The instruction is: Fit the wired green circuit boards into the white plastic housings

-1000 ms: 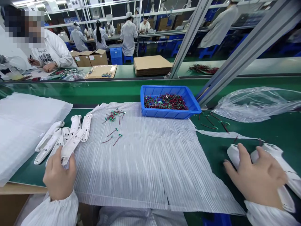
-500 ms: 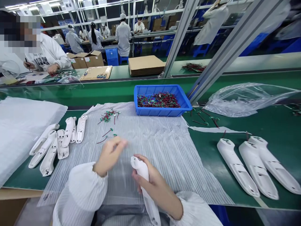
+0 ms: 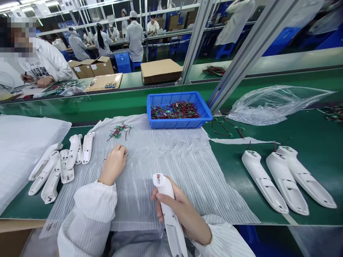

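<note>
My right hand (image 3: pixel 178 203) is wrapped around a long white plastic housing (image 3: pixel 170 217), its narrow end with an opening pointing up and away from me. My left hand (image 3: pixel 114 162) rests on the white foam sheet (image 3: pixel 150 153), fingers curled down and closed. A green bit of a small wired circuit board (image 3: pixel 127 154) shows at its fingertips; what they grip is hidden. Just beyond lies a small pile of wired circuit boards (image 3: pixel 118 132) with red and dark wires. Several white housing pieces (image 3: pixel 66 167) lie to the left.
A blue bin (image 3: pixel 177 123) full of wired boards stands at the back of the sheet. Three white housings (image 3: pixel 288 182) with wires at their tops lie on the right. Behind them are a clear plastic bag (image 3: pixel 262 107) and a slanted metal post (image 3: pixel 241 50). A co-worker (image 3: pixel 45 60) sits across.
My left hand has moved left and down onto the loose wired boards, its fingers curling. My right hand has turned the housing slightly, so its end opening faces me more. The view has shifted slightly.
</note>
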The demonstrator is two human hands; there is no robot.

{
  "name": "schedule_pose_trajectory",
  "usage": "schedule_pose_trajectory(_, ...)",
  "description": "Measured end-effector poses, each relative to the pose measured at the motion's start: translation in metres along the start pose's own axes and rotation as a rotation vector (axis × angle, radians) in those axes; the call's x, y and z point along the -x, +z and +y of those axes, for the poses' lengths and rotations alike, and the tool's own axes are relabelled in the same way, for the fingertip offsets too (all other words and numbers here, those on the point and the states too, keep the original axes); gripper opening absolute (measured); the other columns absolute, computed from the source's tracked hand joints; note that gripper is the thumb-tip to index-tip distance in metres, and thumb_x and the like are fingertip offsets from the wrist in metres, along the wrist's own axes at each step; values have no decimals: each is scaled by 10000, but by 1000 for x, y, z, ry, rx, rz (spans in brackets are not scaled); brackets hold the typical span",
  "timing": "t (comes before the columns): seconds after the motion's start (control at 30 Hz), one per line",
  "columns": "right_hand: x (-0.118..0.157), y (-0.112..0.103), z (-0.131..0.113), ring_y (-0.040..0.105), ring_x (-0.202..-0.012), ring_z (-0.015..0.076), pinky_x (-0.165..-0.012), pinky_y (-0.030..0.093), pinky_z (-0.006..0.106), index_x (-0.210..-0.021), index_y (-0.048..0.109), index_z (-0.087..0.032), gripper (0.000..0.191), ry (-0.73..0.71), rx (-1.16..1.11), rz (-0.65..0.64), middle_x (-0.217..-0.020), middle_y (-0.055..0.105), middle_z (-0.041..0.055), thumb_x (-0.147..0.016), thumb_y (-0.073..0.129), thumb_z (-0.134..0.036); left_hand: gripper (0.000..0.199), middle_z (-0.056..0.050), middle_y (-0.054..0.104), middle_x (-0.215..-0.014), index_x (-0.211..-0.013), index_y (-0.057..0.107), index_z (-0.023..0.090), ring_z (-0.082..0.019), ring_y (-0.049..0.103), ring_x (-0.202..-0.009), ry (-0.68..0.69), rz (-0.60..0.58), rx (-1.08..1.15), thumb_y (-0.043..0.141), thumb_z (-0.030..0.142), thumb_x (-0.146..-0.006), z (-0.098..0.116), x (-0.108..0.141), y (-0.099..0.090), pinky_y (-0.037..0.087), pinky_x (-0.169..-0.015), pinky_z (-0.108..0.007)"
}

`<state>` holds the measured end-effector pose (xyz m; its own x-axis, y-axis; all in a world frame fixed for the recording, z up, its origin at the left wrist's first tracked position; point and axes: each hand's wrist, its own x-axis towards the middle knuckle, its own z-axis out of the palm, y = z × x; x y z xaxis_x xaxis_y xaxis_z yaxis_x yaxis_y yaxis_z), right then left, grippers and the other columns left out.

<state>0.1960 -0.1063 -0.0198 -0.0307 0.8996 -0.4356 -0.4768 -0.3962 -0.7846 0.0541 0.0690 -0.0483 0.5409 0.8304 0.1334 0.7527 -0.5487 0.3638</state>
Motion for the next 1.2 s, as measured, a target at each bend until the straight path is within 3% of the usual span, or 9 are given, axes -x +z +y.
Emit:
schedule_pose_trajectory(0.2, 0, -1, 1, 471, -465, 58, -462, 400, 224, -942, 443, -216, 252, -67, -21, 30, -748, 514, -37, -748, 563, -323, 164, -23, 562, -687, -818, 579, 136, -157, 550, -658, 17, 57, 135, 458, 80, -724, 10, 3, -8, 451, -666, -304)
schedule_pose_trajectory(0.27, 1, -1, 1, 470, -467, 56, -469, 401, 221, -885, 454, -200, 195, -100, -29, 33, -738, 514, -35, -757, 554, -307, 190, -24, 575, -742, -910, 595, 140, -132, 562, -666, 3, 177, 366, 477, 141, -761, 26, 12, -21, 475, -661, -279)
schedule_pose_trajectory(0.37, 1, 0, 2, 474, -469, 59, -465, 389, 214, -897, 469, -193, 188, -158, -62, 42, -715, 521, -33, -758, 554, -286, 144, -4, 589, -728, -852, 641, 161, -103, 587, -615, -58, 319, 963, 575, 185, -727, 56, 26, -45, 504, -575, -225)
schedule_pose_trajectory(0.5, 3, 3, 3, 483, -483, 70, -450, 381, 207, -927, 488, -201, 197, -240, -135, 98, -703, 534, -30, -754, 559, -260, 82, 6, 639, -588, -753, 642, 154, -102, 619, -543, -211, 176, 1315, 639, 145, -671, 89, 43, -54, 515, -494, -164)
schedule_pose_trajectory(0.8, 4, 3, 1, 487, -451, 70, -418, 370, 195, -937, 495, -217, 250, -366, -232, 190, -671, 540, -42, -724, 611, -278, 129, 44, 599, -482, -759, 609, 157, -105, 592, -419, -293, 28, 1363, 656, 115, -646, 109, 63, -37, 482, -366, -139)
schedule_pose_trajectory(0.97, 5, 11, 4, 467, -429, 75, -406, 350, 193, -762, 530, -174, 135, -274, -149, 146, -538, 518, -43, -711, 605, -274, 144, 46, 599, -489, -783, 667, 191, -67, 545, -382, -153, -149, 1289, 613, 105, -682, 109, 63, -41, 470, -377, -132)
schedule_pose_trajectory(1.07, 5, 15, 4, 441, -397, 65, -396, 314, 189, -627, 519, -154, 159, -224, -92, 65, -482, 519, -30, -712, 576, -275, 139, 42, 594, -518, -750, 676, 197, -58, 538, -424, -46, 39, 1096, 659, 104, -648, 109, 64, -39, 464, -417, -133)
schedule_pose_trajectory(1.13, 5, 15, 3, 442, -393, 66, -399, 310, 192, -627, 535, -146, 145, -189, -40, 6, -472, 529, -23, -711, 559, -262, 121, 43, 587, -530, -699, 659, 194, -55, 528, -458, 21, 224, 985, 689, 103, -623, 108, 66, -36, 450, -444, -136)
schedule_pose_trajectory(1.2, 6, 15, 2, 448, -396, 69, -400, 315, 194, -621, 537, -146, 135, -166, -3, -37, -471, 528, -24, -706, 550, -250, 97, 46, 559, -517, -654, 634, 186, -51, 504, -461, 84, 312, 936, 691, 112, -630, 108, 66, -32, 425, -435, -141)
